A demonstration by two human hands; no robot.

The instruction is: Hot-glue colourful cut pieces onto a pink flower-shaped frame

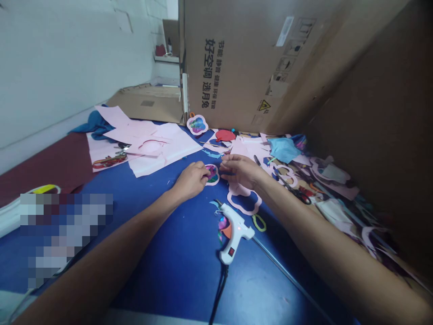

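Note:
Both my hands meet over a small pink-rimmed flower cutout [213, 174] with a multicoloured centre, lying on the blue table [176, 253]. My left hand [191, 180] has its fingers curled and pinches the cutout's left edge. My right hand [239, 170] reaches in from the right, fingers bent, its tips at the cutout's right edge. A pink flower-shaped paper frame [244, 201] lies just under my right wrist. A white hot glue gun [236, 232] lies nearer to me, its black cord running off the front.
Pink paper sheets [149, 142] lie at the back left with scissors [110, 160] on them. A second decorated flower cutout [197, 124] leans near a big cardboard box [257, 63]. Paper scraps and scissors [297, 193] pile up on the right. A green ring [259, 222] lies by the glue gun.

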